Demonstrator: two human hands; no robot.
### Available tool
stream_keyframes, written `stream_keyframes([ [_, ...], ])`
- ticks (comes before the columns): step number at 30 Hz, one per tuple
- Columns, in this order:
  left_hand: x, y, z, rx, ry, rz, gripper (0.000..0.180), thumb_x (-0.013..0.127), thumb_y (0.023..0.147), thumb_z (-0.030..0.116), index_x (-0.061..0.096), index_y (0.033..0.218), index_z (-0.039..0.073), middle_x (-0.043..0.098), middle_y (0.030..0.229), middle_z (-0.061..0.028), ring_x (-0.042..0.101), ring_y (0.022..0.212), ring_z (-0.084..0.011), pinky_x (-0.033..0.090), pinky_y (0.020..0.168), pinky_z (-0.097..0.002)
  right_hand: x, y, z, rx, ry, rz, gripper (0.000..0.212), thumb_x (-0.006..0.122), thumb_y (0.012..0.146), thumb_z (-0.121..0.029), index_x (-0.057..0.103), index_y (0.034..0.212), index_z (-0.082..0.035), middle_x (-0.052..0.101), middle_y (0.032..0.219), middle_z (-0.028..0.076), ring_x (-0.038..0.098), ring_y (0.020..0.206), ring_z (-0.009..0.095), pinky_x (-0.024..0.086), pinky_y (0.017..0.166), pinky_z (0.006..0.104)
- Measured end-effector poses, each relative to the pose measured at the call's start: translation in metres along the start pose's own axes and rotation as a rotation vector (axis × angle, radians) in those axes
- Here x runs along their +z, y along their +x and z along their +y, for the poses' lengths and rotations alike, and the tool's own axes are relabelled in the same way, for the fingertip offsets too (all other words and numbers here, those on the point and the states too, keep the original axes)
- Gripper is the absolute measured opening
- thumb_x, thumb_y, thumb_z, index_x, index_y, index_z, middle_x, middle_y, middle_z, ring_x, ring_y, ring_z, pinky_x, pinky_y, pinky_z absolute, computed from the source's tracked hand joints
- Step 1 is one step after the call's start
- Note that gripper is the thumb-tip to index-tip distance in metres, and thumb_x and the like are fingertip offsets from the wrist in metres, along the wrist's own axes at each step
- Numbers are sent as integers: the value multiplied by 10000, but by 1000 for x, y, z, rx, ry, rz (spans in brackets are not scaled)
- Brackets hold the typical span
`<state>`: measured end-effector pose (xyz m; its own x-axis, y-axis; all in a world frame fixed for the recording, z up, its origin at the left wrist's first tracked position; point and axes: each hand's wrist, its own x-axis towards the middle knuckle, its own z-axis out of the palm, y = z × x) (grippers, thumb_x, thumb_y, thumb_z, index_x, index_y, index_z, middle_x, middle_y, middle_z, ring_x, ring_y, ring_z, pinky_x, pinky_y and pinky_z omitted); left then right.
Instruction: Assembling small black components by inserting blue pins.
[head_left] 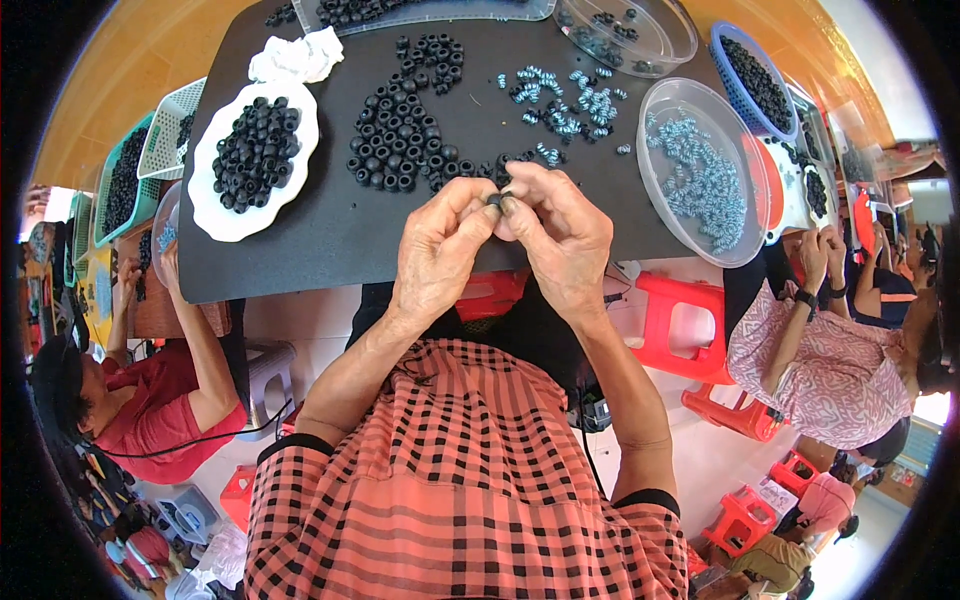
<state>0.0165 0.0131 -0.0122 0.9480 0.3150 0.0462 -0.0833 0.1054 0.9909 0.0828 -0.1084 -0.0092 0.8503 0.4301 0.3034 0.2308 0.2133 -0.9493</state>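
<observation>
Over the near edge of the dark table, my left hand and my right hand meet, thumbs and fingertips pinched together on one small black round part. Fingers cover most of it, so whether a spring is with it cannot be told. Just beyond my fingertips lies a spread of loose black round parts with holes. To their right, small light-blue coil springs are scattered, some among black pieces. A clear round tray at the right holds many more such springs.
A white scalloped plate heaped with black parts stands left, a crumpled white tissue behind it. Clear containers line the far side of the dark table. Red stools are at right. Other people work at both sides.
</observation>
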Motion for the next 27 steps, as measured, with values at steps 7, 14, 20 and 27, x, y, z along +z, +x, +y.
stream_keyframes([
  [7,-2,4,0,-48,-232,-22,145,554,926,80,634,987,-24,616,875,0,550,824,-59,455,782,-220,-5,2,1,-108,-239,-55,227,628,853,9,652,1079,6,644,946,99,623,769,135,506,679,244],
  [14,-3,4,-3,-64,-258,-24,155,548,916,69,641,995,-26,627,875,3,552,823,-54,453,778,-215,-3,3,-7,-163,-428,-68,245,642,827,21,655,1071,0,640,949,118,639,768,165,513,672,260],
  [20,-5,4,-2,-101,-173,-5,155,542,910,61,651,992,-14,625,871,16,541,814,-40,451,755,-208,-8,3,-6,-341,-549,-94,367,693,738,50,634,1096,-7,622,980,120,644,780,213,533,681,292],
  [27,-2,5,-2,-111,-186,-39,150,545,909,60,658,986,-3,601,815,46,492,728,-6,402,638,-167,-9,1,3,-464,-687,-88,457,740,678,28,604,1114,6,596,978,119,631,830,242,544,682,316],
])
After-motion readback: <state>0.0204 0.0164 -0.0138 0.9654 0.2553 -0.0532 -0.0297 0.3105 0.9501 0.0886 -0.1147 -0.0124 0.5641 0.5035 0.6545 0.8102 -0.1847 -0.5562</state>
